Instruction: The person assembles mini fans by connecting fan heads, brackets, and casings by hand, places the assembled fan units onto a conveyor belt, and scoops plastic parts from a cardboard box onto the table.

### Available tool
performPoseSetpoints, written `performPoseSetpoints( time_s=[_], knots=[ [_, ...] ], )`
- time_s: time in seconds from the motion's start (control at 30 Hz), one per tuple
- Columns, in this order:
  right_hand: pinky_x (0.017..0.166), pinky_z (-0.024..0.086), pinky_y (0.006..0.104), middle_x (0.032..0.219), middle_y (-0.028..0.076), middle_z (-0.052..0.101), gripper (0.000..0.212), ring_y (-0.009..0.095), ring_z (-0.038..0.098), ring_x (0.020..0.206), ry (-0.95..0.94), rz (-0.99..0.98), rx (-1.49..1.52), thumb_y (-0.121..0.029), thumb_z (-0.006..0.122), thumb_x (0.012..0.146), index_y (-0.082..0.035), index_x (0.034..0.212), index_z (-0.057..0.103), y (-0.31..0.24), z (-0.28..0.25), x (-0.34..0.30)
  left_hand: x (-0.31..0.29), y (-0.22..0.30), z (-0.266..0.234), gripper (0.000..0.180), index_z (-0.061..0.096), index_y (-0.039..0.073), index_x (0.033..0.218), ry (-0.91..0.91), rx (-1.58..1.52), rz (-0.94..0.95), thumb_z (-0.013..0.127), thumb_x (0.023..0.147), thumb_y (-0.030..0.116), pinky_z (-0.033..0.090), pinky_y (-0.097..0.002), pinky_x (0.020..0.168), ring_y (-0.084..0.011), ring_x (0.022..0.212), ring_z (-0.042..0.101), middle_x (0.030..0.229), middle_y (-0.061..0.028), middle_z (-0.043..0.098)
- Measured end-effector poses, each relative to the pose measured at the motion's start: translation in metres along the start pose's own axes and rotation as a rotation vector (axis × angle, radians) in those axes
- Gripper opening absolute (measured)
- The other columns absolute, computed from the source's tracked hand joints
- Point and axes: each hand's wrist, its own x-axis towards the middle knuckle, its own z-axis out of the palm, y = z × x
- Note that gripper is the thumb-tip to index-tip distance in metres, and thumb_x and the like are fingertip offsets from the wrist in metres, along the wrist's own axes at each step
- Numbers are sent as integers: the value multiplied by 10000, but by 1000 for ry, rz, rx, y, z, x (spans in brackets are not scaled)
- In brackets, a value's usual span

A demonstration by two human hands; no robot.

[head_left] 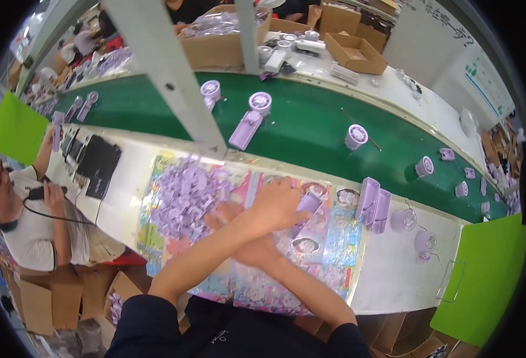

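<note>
My forearms cross over a table mat with colourful cartoon prints (215, 280). My left hand (278, 206) reaches over to the right, its fingers closed on a light purple fan handle shell (309, 206). Beneath that forearm, my right hand (248, 238) points left, with its fingers apart at the edge of a heap of small purple plastic parts (182, 194). Some of the right hand is hidden by the left forearm, and its fingertips are blurred. To the right of the mat lie two purple handle shells (375, 206) side by side.
Beyond the table runs a green conveyor belt (305, 134) carrying purple fan parts (248, 122). Two round fan heads with wires (415, 230) lie at the right. A grey metal post (173, 83) rises at the table's far edge. A co-worker (36, 209) sits at the left.
</note>
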Motion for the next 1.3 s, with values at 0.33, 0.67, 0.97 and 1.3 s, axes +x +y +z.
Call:
performPoseSetpoints(
  time_s=[0.33,0.67,0.97,1.3],
  knots=[
    [1010,469,478,1258,162,620,395,367,571,1170,121,125,-214,-172,669,843,-43,1217,659,-20,23,-12,-1,-46,-13,476,689,-68,837,-44,-113,-90,572,975,372,518,-544,794,-450,846,668,864,-277,684],
    [853,539,384,1060,137,601,359,310,622,980,369,249,-212,11,621,813,4,1171,639,-49,11,-50,-6,-31,-33,296,720,13,925,116,-39,-42,631,923,295,547,-515,770,-403,900,693,901,-223,714],
    [735,510,427,997,181,591,229,349,607,869,405,635,-32,-57,634,897,-43,1124,659,-59,-24,-110,117,34,-23,521,550,106,1313,197,122,340,730,829,182,524,-500,895,-393,1129,588,1206,-204,538],
    [720,502,313,1264,179,527,382,186,559,765,657,739,-51,86,653,861,-67,1208,698,-56,-41,-154,208,2,29,735,464,240,1432,144,115,224,807,781,245,508,-483,978,-379,1242,545,1354,-138,485]
  ],
)
